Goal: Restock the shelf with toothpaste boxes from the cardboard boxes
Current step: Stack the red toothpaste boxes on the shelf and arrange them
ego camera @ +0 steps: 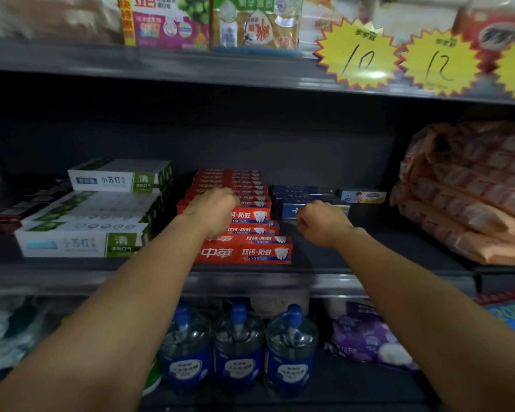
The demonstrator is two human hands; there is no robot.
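The top shelf goods and yellow price stars (358, 53) are blurring at 12 and 1 o'clock. Both arms are reaching onto the dark shelf (369, 248). The left hand (213, 208) is lying on the red toothpaste boxes (244, 251) at centre, fingers hidden, grip unclear. The right hand (321, 223) is curling loosely, holding nothing, before the blue boxes (304, 194) at 2 o'clock.

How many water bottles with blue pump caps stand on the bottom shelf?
3, side by side below the toothpaste shelf: the left bottle, the middle bottle and the right bottle. More may be hidden behind them or behind the forearms.
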